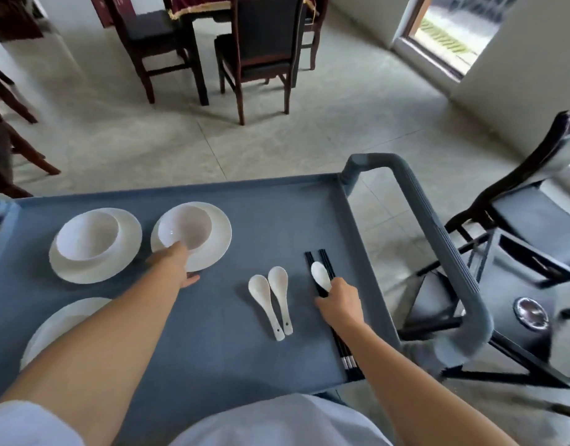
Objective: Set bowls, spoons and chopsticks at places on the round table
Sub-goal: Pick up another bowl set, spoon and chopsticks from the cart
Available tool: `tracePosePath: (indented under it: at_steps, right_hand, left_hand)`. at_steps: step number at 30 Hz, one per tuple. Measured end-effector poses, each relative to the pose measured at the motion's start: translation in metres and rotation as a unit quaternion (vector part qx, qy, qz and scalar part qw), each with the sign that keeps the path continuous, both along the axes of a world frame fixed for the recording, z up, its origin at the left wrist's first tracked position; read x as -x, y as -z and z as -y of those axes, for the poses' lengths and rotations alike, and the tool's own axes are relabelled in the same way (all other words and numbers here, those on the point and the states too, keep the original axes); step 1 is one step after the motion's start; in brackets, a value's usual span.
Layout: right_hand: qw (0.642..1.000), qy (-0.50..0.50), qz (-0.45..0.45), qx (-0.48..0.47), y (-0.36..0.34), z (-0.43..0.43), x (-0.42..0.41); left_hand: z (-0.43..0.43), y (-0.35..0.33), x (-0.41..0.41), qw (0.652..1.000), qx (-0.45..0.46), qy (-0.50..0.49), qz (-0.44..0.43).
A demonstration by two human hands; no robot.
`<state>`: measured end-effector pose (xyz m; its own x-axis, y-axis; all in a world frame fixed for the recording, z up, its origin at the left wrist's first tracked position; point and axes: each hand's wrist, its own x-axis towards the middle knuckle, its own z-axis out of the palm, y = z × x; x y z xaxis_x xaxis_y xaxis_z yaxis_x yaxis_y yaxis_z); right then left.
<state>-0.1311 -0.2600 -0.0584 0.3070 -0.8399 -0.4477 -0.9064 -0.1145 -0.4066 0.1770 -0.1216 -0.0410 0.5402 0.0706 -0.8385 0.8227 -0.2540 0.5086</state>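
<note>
On the grey-blue cart top (pixel 212 317), my left hand (pixel 172 263) grips the near rim of a white plate (pixel 217 239) that carries a white bowl (pixel 185 230). A second bowl (pixel 87 235) on its plate (pixel 129 233) stands to the left. Part of a third plate (pixel 56 323) shows under my left forearm. My right hand (pixel 340 304) holds a white spoon (pixel 320 275) together with black chopsticks (pixel 325 262) that lie along the cart's right side. Two more white spoons (pixel 270 300) lie side by side between my hands.
The cart's thick grey handle (pixel 438 239) curves along the right. A dark chair (pixel 518 226) and a dark table corner with a metal dish (pixel 531 313) stand right of it. More dark chairs (pixel 257 49) stand across the tiled floor.
</note>
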Motion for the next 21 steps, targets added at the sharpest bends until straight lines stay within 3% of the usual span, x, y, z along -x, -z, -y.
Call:
tracePosePath:
  at_steps: [5,13,21]
  right_hand:
    - [0.998,-0.012,-0.051,0.033,-0.005,-0.01,-0.007]
    - [0.99,-0.091,-0.098,0.047,-0.009,0.004,-0.011]
    - [0.983,-0.147,-0.099,0.046,-0.008,0.01,0.001]
  left_hand:
    - [-0.005,0.005,-0.007,0.997,-0.014,0.073,-0.005]
    - [-0.012,0.0,0.003,0.997,0.058,-0.006,0.051]
    - [-0.017,0.004,0.025,0.991,0.129,-0.032,0.013]
